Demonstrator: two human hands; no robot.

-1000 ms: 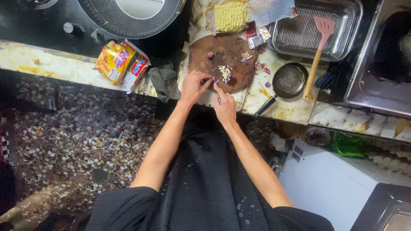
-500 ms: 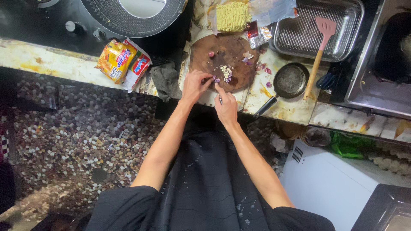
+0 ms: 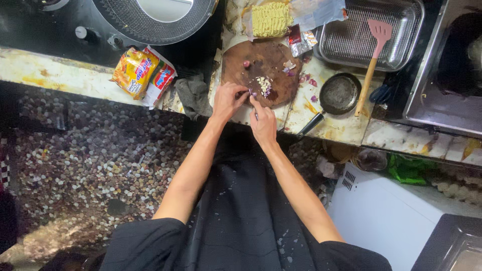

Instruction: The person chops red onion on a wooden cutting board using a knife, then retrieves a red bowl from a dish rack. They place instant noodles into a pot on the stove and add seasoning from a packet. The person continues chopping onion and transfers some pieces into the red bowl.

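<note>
Looking down from my head camera, I see my left hand (image 3: 228, 100) and right hand (image 3: 262, 122) close together at the near edge of a round wooden cutting board (image 3: 236, 65) on the counter (image 3: 45, 70), fingers curled around something too small to make out, just beside a little pile of chopped pieces (image 3: 263, 85). A dry noodle block (image 3: 271, 19) lies just beyond the board, and two yellow-and-red snack packets (image 3: 143, 75) sit well off to the left. To the right I see a small dark frying pan (image 3: 340, 93), with a pink spatula (image 3: 374, 55) leaning into a metal tray (image 3: 361, 22).
</note>
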